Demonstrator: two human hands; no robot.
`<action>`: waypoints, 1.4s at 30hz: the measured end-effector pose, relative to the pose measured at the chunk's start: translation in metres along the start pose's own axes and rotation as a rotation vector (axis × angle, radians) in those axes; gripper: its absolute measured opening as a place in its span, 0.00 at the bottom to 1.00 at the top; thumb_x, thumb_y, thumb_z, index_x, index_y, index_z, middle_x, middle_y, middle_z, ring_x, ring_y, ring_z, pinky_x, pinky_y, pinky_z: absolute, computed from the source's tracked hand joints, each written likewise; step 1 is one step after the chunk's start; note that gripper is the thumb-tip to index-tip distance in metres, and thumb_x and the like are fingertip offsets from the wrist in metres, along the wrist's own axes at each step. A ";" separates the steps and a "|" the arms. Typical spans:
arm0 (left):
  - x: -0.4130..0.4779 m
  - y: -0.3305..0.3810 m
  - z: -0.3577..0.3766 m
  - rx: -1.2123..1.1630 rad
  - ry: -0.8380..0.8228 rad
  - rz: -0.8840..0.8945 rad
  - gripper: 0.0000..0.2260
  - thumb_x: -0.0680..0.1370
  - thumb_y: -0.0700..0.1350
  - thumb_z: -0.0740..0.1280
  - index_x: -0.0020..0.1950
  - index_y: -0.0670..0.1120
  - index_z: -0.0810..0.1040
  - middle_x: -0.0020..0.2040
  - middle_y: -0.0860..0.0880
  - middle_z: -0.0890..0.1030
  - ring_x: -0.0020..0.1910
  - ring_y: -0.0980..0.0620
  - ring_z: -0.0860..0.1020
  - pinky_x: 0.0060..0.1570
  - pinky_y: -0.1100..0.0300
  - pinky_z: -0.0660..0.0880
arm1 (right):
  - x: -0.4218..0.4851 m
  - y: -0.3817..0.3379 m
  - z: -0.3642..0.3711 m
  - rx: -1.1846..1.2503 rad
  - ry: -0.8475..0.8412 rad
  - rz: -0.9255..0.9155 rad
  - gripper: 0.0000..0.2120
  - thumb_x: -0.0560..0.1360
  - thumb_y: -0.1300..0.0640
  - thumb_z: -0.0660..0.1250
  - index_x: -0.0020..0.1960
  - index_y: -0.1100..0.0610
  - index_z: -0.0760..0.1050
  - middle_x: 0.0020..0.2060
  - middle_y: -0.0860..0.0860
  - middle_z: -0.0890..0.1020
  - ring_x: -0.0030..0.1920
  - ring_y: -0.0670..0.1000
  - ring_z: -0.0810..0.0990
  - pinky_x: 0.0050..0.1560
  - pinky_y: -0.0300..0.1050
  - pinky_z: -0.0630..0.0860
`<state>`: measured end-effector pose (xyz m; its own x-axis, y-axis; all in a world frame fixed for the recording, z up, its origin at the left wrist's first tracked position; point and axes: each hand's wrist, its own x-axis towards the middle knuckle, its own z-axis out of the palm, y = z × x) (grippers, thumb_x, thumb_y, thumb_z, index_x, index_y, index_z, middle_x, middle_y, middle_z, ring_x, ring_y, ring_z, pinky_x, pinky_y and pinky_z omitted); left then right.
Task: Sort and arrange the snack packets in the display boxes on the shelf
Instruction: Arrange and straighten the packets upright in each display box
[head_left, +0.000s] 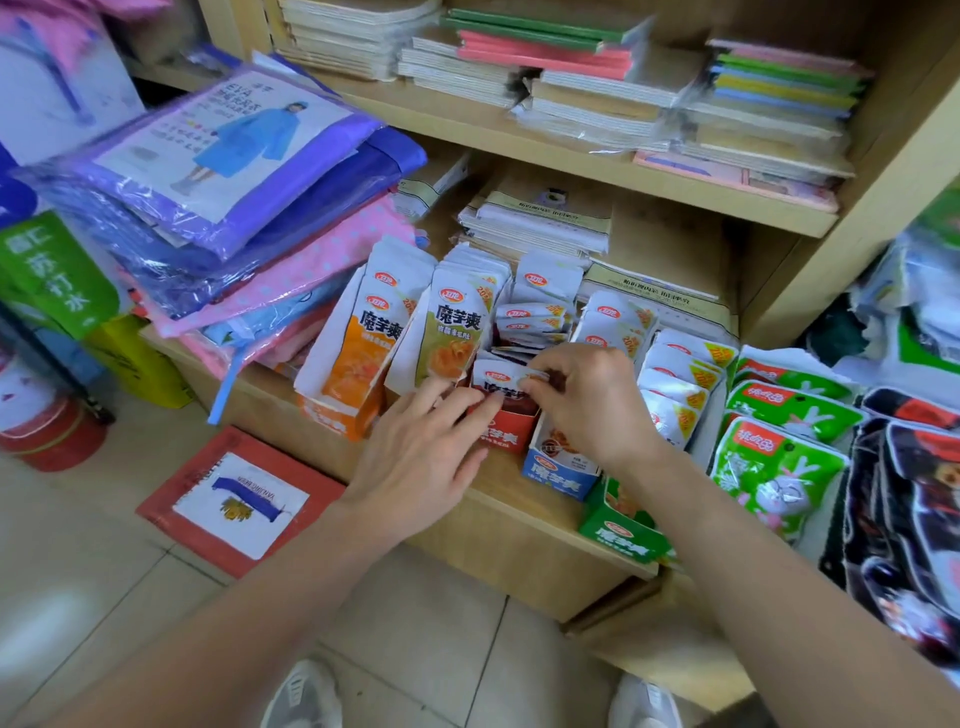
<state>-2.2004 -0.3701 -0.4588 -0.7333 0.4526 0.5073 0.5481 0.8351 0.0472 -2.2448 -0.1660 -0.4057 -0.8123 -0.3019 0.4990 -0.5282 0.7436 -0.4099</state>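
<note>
we were seating a packet (497, 383) at the front of the red display box (511, 434): our right hand (587, 400) pinched its top, our left hand (415, 457) lay straight-fingered against it. next, probably: press it level.

The orange packets (363, 338) and olive packets (457, 332) have white tops with red logos, as does the maroon packet (498, 383). White characters mark the orange box (332, 418), red box (511, 436), blue box (558, 470) and green box (623, 532). The rabbit packets (774, 467) are bright green; the raincoat pack (322, 265) is pink with pale dots.
</note>
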 end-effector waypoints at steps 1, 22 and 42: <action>0.001 0.002 0.001 0.010 0.001 -0.012 0.20 0.78 0.48 0.69 0.69 0.46 0.77 0.61 0.49 0.79 0.59 0.46 0.73 0.53 0.50 0.76 | 0.002 0.001 0.000 -0.013 0.019 0.007 0.03 0.71 0.62 0.75 0.39 0.59 0.82 0.34 0.51 0.83 0.34 0.49 0.78 0.37 0.48 0.77; 0.013 0.005 -0.011 -0.133 0.302 -0.025 0.11 0.78 0.40 0.73 0.59 0.41 0.82 0.60 0.44 0.80 0.57 0.44 0.78 0.58 0.51 0.76 | -0.007 0.010 0.003 -0.073 -0.073 -0.106 0.10 0.66 0.60 0.80 0.45 0.58 0.82 0.39 0.51 0.82 0.40 0.55 0.81 0.37 0.51 0.78; 0.020 -0.022 -0.016 -0.281 0.155 0.109 0.10 0.71 0.32 0.74 0.46 0.45 0.87 0.46 0.53 0.86 0.46 0.52 0.83 0.39 0.54 0.81 | 0.013 0.025 -0.020 -0.008 -0.303 -0.059 0.21 0.66 0.47 0.80 0.57 0.51 0.84 0.59 0.50 0.81 0.61 0.52 0.71 0.57 0.40 0.64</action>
<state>-2.2203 -0.3846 -0.4359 -0.6061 0.4634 0.6465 0.7250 0.6560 0.2096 -2.2635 -0.1396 -0.3945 -0.8177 -0.5079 0.2710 -0.5757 0.7239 -0.3803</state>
